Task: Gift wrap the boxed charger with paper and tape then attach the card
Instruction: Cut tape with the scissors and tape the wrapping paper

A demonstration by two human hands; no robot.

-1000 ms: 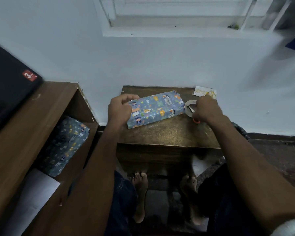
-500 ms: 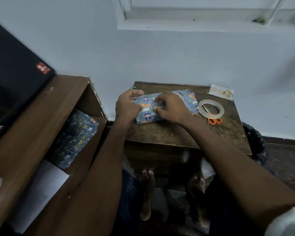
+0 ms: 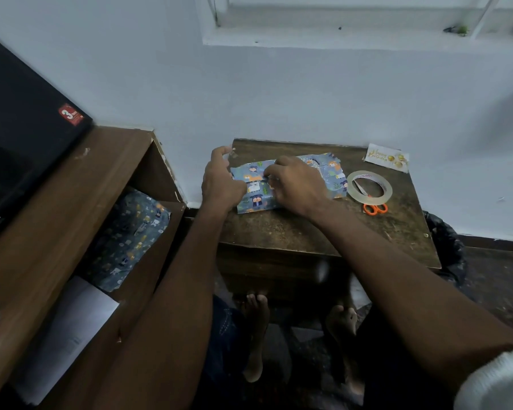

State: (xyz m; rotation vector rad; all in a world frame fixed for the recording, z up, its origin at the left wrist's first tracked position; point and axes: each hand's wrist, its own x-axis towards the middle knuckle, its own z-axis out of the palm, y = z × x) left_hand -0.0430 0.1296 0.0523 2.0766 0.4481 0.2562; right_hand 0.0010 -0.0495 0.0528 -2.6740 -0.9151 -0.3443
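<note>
The boxed charger, wrapped in blue animal-print paper [image 3: 333, 180], lies on a small dark wooden table [image 3: 308, 232] near the wall. My left hand [image 3: 219, 182] grips the box's left end, and a small clear scrap shows at its index fingertip. My right hand [image 3: 293, 187] lies over the middle of the box, its curled fingertips pinching the paper seam on top. A clear tape roll [image 3: 353, 186] lies right of the box, over orange-handled scissors [image 3: 375, 208]. The white birthday card [image 3: 387, 158] sits at the table's far right corner.
A brown shelf unit [image 3: 57, 232] stands at the left with a black TV [image 3: 21, 143] on top. In its open compartment lie spare wrapping paper [image 3: 131, 232] and white sheets [image 3: 71, 329]. A black bag [image 3: 447, 241] sits right of the table. My bare feet are under the table.
My right hand left the tape roll and came onto the top of the wrapped box. The left hand stayed at the box's left end. The view shifted left.
</note>
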